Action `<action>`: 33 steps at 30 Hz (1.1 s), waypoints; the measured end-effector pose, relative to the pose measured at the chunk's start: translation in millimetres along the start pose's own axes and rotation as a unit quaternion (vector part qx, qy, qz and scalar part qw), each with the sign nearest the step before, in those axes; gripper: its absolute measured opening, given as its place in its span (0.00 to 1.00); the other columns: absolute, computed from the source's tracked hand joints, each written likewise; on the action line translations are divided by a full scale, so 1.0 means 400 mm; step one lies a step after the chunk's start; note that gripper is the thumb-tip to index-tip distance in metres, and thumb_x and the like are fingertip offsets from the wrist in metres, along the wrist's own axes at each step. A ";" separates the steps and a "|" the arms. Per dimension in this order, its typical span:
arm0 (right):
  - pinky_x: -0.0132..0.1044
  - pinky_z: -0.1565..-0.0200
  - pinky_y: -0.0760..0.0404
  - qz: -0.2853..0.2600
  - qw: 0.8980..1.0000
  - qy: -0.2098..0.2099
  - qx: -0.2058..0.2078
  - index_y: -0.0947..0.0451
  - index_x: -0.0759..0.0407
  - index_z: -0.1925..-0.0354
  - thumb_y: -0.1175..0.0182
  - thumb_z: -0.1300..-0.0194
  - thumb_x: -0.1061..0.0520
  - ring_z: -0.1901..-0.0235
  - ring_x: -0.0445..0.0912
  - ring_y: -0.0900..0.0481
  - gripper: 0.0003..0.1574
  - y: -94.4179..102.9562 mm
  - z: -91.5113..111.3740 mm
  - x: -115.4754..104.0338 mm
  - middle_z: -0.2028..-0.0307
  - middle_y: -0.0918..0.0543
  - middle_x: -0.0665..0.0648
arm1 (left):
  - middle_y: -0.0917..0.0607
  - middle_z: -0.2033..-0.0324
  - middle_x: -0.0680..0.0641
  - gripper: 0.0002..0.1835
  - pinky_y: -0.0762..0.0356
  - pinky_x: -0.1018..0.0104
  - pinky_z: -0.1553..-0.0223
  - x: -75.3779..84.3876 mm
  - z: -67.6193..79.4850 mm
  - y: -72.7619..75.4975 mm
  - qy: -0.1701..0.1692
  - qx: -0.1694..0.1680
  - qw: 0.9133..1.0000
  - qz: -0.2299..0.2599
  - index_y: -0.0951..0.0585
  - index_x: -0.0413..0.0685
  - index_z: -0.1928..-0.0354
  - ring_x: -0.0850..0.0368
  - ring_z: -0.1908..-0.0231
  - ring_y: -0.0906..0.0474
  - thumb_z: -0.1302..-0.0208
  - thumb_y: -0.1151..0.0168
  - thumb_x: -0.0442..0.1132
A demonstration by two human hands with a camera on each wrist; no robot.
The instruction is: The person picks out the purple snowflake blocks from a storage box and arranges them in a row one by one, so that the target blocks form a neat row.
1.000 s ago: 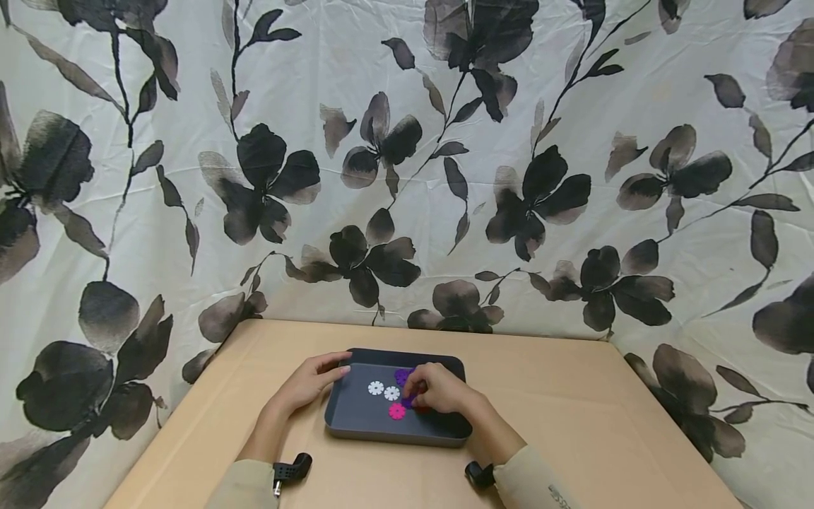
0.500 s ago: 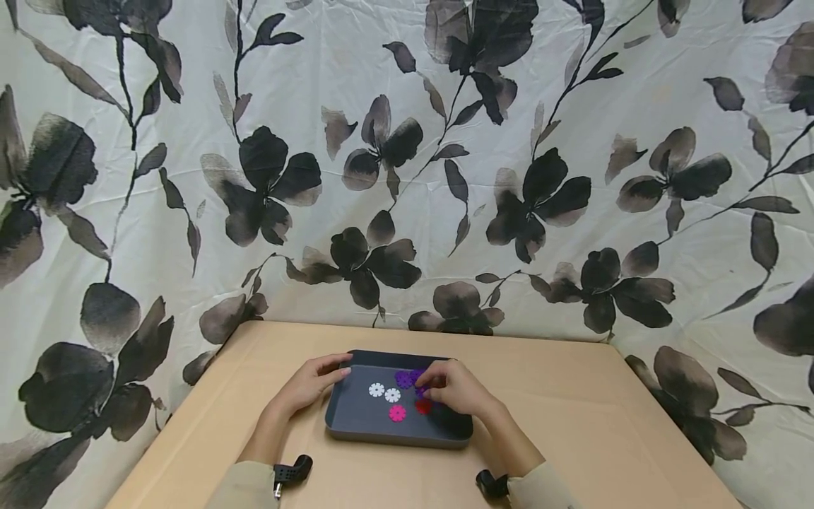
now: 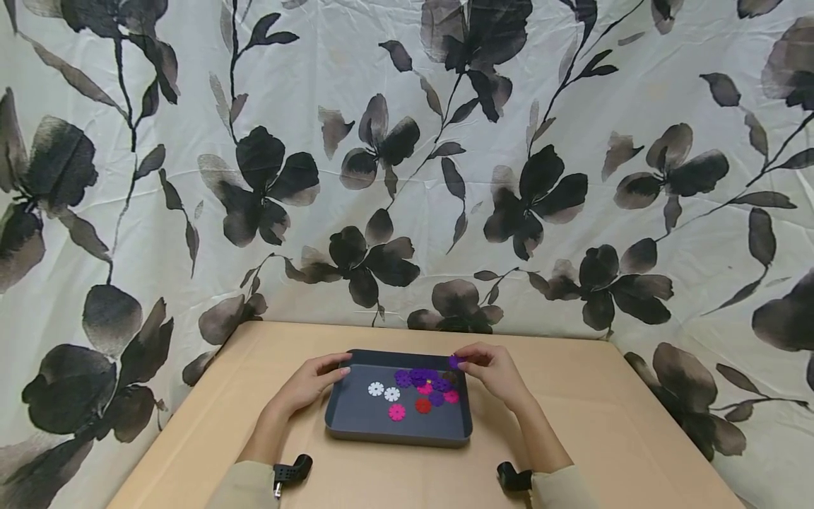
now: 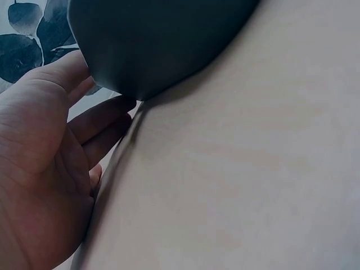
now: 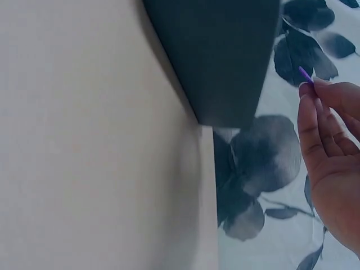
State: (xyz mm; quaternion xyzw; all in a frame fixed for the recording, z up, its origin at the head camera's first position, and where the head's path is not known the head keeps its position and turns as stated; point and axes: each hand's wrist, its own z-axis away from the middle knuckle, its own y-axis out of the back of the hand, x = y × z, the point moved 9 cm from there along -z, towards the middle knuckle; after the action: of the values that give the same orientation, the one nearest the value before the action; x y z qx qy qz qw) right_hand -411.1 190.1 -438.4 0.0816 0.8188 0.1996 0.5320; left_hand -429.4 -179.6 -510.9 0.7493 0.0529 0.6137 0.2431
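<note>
Two hands (image 3: pixel 309 380) (image 3: pixel 496 371) — one pinched disc (image 3: pixel 454 362), one tray (image 3: pixel 356 423)

A thin purple piece (image 3: pixel 454 362) is held near the gray tray (image 3: pixel 356 417).

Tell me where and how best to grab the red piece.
I'd probably pinch the red piece by opposite edges, coming down from the near side: it appears to lie flat, with bare tray on that side, while a purple piece and a pink piece sit beyond it.
</note>
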 end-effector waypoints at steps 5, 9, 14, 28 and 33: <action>0.29 0.59 0.14 -0.015 1.000 -0.011 0.025 0.11 0.62 0.52 0.28 0.35 0.64 0.63 0.45 0.12 0.12 0.039 0.007 0.023 0.57 0.09 0.64 | 0.24 0.29 0.44 0.28 0.35 0.40 0.26 -0.001 0.000 -0.001 0.000 0.002 1.000 0.006 0.22 0.52 0.30 0.41 0.26 0.31 0.28 0.34 0.52; 0.28 0.59 0.14 -0.017 0.999 -0.023 0.035 0.12 0.63 0.50 0.28 0.35 0.62 0.62 0.47 0.12 0.15 0.057 0.011 0.043 0.57 0.10 0.66 | 0.24 0.29 0.44 0.28 0.35 0.40 0.25 -0.004 0.000 -0.001 0.001 0.002 1.000 0.006 0.22 0.52 0.30 0.41 0.26 0.31 0.28 0.34 0.52; 0.28 0.58 0.14 -0.014 0.999 -0.023 0.036 0.13 0.66 0.49 0.28 0.36 0.63 0.60 0.48 0.11 0.17 0.078 0.018 0.066 0.55 0.10 0.68 | 0.24 0.28 0.46 0.29 0.34 0.43 0.25 -0.008 -0.001 -0.001 0.008 -0.001 1.000 0.001 0.22 0.52 0.29 0.44 0.26 0.31 0.28 0.34 0.54; 0.28 0.60 0.16 0.039 0.995 -0.088 0.017 0.13 0.70 0.54 0.30 0.38 0.71 0.64 0.44 0.14 0.12 0.105 0.042 0.132 0.57 0.10 0.68 | 0.24 0.28 0.45 0.28 0.35 0.42 0.25 -0.005 0.003 0.004 0.010 0.001 1.000 -0.004 0.22 0.54 0.29 0.43 0.25 0.32 0.27 0.35 0.53; 0.29 0.60 0.19 0.093 0.991 -0.097 -0.016 0.12 0.67 0.56 0.28 0.38 0.68 0.64 0.44 0.16 0.11 0.093 0.046 0.143 0.60 0.10 0.62 | 0.24 0.28 0.44 0.29 0.36 0.41 0.25 -0.001 -0.001 0.001 -0.001 -0.003 1.000 0.001 0.22 0.53 0.29 0.42 0.26 0.32 0.27 0.35 0.54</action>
State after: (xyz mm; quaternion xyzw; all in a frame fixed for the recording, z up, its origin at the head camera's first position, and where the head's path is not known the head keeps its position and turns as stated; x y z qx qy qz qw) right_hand -421.4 248.0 -477.5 0.1676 0.7487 0.2522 0.5897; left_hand -429.8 -180.1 -511.0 0.7491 0.0499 0.6136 0.2445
